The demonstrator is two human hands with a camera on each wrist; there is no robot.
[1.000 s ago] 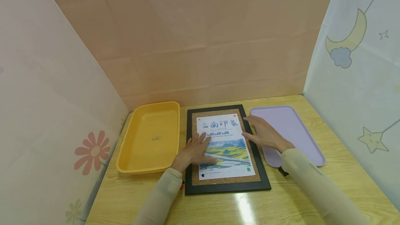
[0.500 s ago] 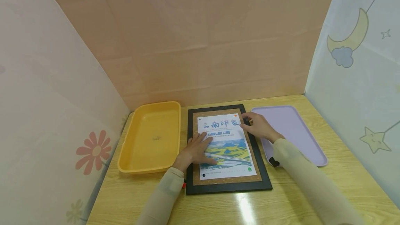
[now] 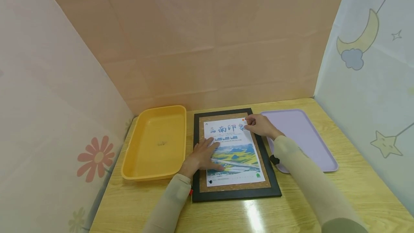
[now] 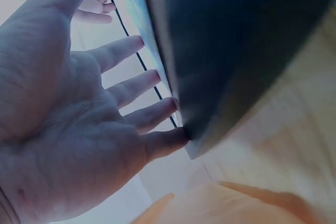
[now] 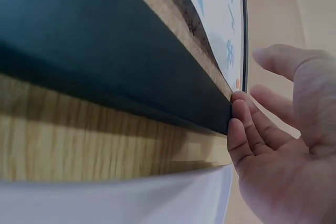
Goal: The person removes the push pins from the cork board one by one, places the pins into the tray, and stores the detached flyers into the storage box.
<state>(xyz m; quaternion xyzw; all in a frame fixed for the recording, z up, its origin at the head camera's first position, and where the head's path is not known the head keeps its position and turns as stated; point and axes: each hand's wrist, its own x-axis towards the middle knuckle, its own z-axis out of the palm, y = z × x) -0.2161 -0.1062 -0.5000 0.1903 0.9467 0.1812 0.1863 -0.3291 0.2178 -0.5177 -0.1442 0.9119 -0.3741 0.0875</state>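
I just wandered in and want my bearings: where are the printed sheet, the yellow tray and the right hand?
Printed sheet (image 3: 237, 153), head view: its central printed area.
Yellow tray (image 3: 158, 131), head view: its inside floor.
Right hand (image 3: 262, 126), head view: back of the hand.

A tan wall (image 3: 207, 39) rises at 12 o'clock, flower-printed wall (image 3: 58, 100) at 9, moon-and-star wall (image 3: 365, 96) at 3; light (image 3: 253, 215) gleams on the table (image 3: 220, 216) at 6.

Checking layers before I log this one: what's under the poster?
Brown cork, showing as a border around the poster and edged by a black frame. The middle is covered, so anything else beneath can't be seen.
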